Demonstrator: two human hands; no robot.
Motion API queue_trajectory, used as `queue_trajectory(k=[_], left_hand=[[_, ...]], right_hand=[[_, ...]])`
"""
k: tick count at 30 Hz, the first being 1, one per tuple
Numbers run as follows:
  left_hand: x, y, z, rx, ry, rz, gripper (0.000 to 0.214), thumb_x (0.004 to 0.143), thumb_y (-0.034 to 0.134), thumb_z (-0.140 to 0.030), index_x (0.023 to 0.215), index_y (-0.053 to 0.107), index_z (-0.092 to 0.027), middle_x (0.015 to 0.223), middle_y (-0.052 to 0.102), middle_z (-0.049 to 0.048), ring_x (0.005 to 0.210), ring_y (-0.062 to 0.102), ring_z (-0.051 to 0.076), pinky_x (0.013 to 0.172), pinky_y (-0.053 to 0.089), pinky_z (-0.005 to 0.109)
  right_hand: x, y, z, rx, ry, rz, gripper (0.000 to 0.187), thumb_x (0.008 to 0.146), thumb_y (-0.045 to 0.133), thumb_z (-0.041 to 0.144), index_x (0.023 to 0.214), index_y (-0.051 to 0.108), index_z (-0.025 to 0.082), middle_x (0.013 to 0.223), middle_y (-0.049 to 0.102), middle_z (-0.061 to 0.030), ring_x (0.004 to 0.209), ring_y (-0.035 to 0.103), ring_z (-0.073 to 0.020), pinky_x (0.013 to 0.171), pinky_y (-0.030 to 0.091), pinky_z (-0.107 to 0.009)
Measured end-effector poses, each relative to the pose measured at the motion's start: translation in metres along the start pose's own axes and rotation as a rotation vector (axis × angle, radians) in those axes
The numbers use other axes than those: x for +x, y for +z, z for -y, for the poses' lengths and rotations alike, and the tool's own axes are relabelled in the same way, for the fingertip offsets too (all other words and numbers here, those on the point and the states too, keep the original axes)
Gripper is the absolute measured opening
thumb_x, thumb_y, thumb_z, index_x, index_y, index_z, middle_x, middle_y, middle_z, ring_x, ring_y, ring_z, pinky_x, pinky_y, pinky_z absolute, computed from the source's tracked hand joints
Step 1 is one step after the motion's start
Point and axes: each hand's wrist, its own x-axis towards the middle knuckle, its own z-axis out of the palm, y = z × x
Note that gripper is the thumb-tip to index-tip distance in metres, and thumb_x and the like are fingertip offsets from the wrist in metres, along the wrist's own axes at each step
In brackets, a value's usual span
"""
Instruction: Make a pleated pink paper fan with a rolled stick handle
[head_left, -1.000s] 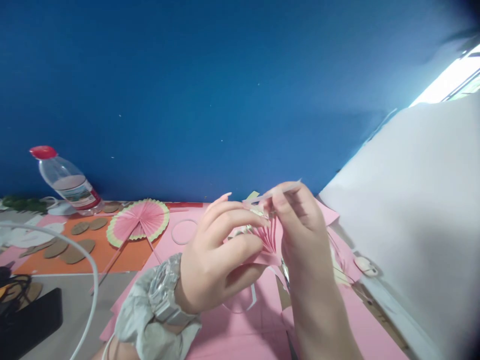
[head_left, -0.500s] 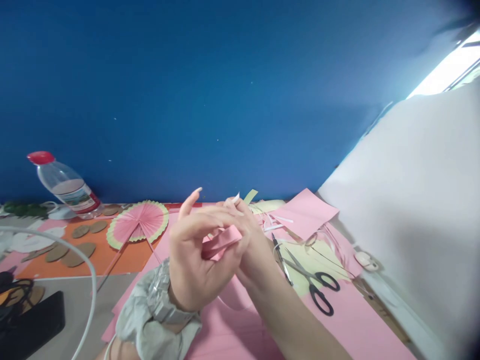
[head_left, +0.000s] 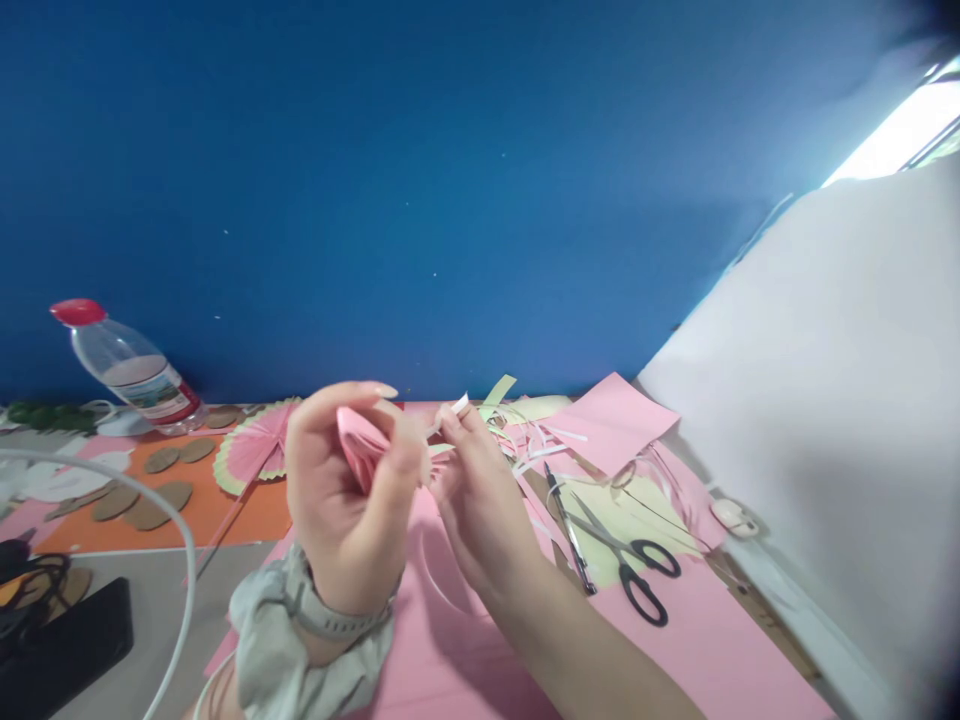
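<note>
My left hand (head_left: 346,500) is raised over the table with its fingers curled round a folded pink paper piece (head_left: 358,446). It wears a grey watch over a grey sleeve. My right hand (head_left: 480,490) sits just to its right, thumb and forefinger pinching a thin white strip (head_left: 448,410) that meets the pink piece. Both hands hover above a large pink sheet (head_left: 675,640).
Black-handled scissors (head_left: 630,565) and a pen (head_left: 570,530) lie right of my hands among paper scraps. A finished pink fan (head_left: 259,440), brown ovals on orange paper (head_left: 210,500) and a red-capped bottle (head_left: 127,365) are at the left. A white board (head_left: 825,420) leans at the right.
My left hand has turned and closed round the pink folded piece, moving left. My right hand has dropped lower and still pinches the white strip.
</note>
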Motion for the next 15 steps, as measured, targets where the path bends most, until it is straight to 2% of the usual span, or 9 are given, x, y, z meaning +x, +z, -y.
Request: queue_trajectory(k=[1,2,4,8,9,11,13,15], left_hand=[[0.003,0.001,-0.001,-0.027,0.037,-0.037,0.007,0.089,0.058,-0.024,0.095,0.058,-0.026,0.059,0.051,-0.0068,0.052,0.049,0.008,0.058,0.044,0.023],[0.006,0.001,-0.001,-0.076,0.008,-0.006,0.006,0.091,0.055,-0.027,0.091,0.059,-0.023,0.056,0.050,-0.0059,0.050,0.048,0.008,0.055,0.043,0.023],[0.011,0.001,0.001,-0.144,-0.017,0.030,0.016,0.094,0.049,-0.031,0.090,0.060,-0.021,0.051,0.049,-0.0044,0.046,0.047,0.009,0.050,0.042,0.023],[0.017,-0.002,0.003,-0.248,-0.108,0.076,0.020,0.096,0.042,-0.032,0.092,0.058,-0.021,0.046,0.046,-0.0051,0.041,0.041,0.007,0.048,0.040,0.019],[0.018,-0.002,0.003,-0.271,-0.131,0.082,0.021,0.097,0.042,-0.032,0.091,0.058,-0.020,0.044,0.043,-0.0059,0.040,0.038,0.007,0.047,0.039,0.018],[0.018,-0.002,0.003,-0.320,-0.191,0.085,0.022,0.097,0.041,-0.033,0.089,0.057,-0.020,0.042,0.034,-0.0074,0.039,0.030,0.006,0.045,0.037,0.015],[0.019,-0.002,0.002,-0.383,-0.273,0.081,0.019,0.096,0.044,-0.033,0.088,0.056,-0.020,0.044,0.027,-0.0082,0.039,0.022,0.006,0.044,0.036,0.014],[0.019,-0.001,0.002,-0.452,-0.335,0.081,0.013,0.093,0.048,-0.031,0.088,0.055,-0.021,0.046,0.023,-0.0087,0.039,0.017,0.006,0.042,0.036,0.012]], right_hand=[[0.001,-0.001,0.002,-0.005,-0.034,-0.002,0.014,0.087,0.054,0.036,0.086,0.048,0.024,0.079,0.050,0.0029,0.072,0.053,-0.0117,0.071,0.047,-0.025],[0.002,-0.003,0.004,-0.009,-0.065,-0.009,0.014,0.087,0.054,0.036,0.085,0.047,0.024,0.079,0.050,0.0028,0.073,0.053,-0.0115,0.072,0.047,-0.025],[0.004,-0.007,0.010,-0.018,-0.117,-0.039,0.015,0.088,0.054,0.037,0.084,0.048,0.023,0.081,0.049,0.0022,0.075,0.052,-0.0109,0.072,0.048,-0.024],[0.004,-0.012,0.026,-0.003,-0.254,-0.059,0.018,0.088,0.053,0.035,0.078,0.046,0.022,0.083,0.049,0.0017,0.072,0.052,-0.0090,0.066,0.050,-0.021],[0.002,-0.012,0.031,-0.009,-0.283,-0.017,0.018,0.089,0.052,0.034,0.076,0.045,0.023,0.080,0.049,0.0024,0.068,0.052,-0.0085,0.063,0.050,-0.020],[-0.003,-0.013,0.039,-0.049,-0.295,0.151,0.018,0.092,0.048,0.033,0.076,0.044,0.024,0.073,0.051,0.0041,0.058,0.052,-0.0077,0.055,0.048,-0.020],[-0.008,-0.013,0.043,-0.113,-0.234,0.344,0.017,0.094,0.045,0.031,0.079,0.045,0.024,0.072,0.056,0.0045,0.052,0.053,-0.0074,0.050,0.047,-0.021],[-0.011,-0.013,0.043,-0.170,-0.151,0.457,0.015,0.094,0.045,0.031,0.082,0.046,0.024,0.078,0.062,0.0028,0.054,0.057,-0.0076,0.050,0.048,-0.021]])
